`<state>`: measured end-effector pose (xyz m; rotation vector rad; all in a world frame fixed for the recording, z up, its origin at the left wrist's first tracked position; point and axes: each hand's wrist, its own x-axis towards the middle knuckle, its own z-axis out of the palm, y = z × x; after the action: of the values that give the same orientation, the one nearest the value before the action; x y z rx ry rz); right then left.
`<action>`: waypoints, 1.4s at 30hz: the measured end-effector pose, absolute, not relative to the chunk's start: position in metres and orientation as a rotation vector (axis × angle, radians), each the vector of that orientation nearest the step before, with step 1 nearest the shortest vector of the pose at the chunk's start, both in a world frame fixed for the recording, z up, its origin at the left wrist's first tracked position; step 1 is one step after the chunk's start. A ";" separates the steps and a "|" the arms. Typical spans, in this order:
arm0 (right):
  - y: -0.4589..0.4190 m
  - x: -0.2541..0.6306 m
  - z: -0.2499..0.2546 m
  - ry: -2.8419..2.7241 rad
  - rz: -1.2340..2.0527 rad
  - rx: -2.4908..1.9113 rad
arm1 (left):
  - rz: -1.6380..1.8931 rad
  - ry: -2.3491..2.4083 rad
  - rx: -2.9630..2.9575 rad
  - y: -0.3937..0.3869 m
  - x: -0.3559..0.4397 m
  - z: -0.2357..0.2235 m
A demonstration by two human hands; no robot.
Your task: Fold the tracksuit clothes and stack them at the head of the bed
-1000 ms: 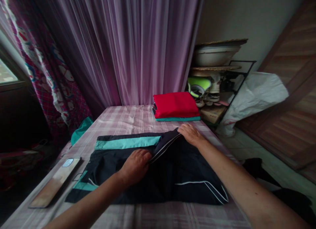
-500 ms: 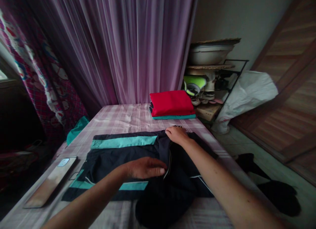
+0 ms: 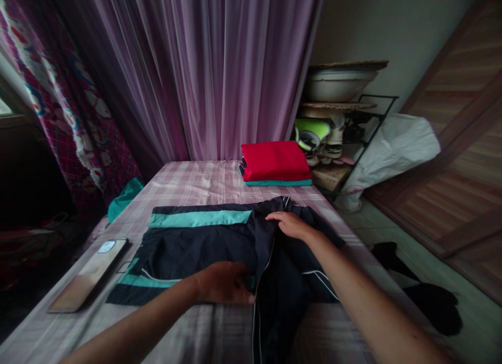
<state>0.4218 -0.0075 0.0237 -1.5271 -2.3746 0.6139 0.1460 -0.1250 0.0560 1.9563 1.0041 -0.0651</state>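
A dark navy jacket [image 3: 200,249] with teal bands and white piping lies spread on the bed-like surface. Its zip edge runs down toward me, and part of the front panel hangs in loose folds. My left hand [image 3: 225,283] is at this zip edge, fingers curled and thumb against the cloth, closed on the jacket's front; the fingertips are partly hidden. Higher up, near the collar, my right hand [image 3: 290,224] rests on the bunched fabric with its fingers stretched out, open.
Folded red and teal clothes [image 3: 276,162] are stacked at the far edge. A phone [image 3: 88,275] lies on the plaid sheet [image 3: 192,181] at left. Beyond are purple curtains [image 3: 204,76], a rack with a basin [image 3: 339,84] and shoes, and a white sack [image 3: 403,149].
The jacket's zip edge has straightened and now trails down toward me. My left hand has shifted slightly down; my right hand has moved slightly right, its fingers straighter.
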 end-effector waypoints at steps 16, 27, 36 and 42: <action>-0.015 0.431 0.005 -2.366 0.361 -1.591 | 0.300 1.361 1.746 -0.093 0.133 0.068; 0.002 0.414 0.038 -2.452 0.073 -1.782 | -0.124 1.355 1.803 -0.089 0.062 0.086; 0.038 0.414 0.057 -2.553 0.215 -1.818 | -0.134 1.476 1.954 -0.053 -0.015 0.120; 0.054 0.400 0.050 -2.477 0.197 -1.935 | -0.171 2.065 2.301 0.007 -0.034 0.098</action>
<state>0.4001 0.0544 0.0497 -1.9349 -2.4772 0.1966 -0.0336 0.0068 0.0979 2.3009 2.0654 -0.1709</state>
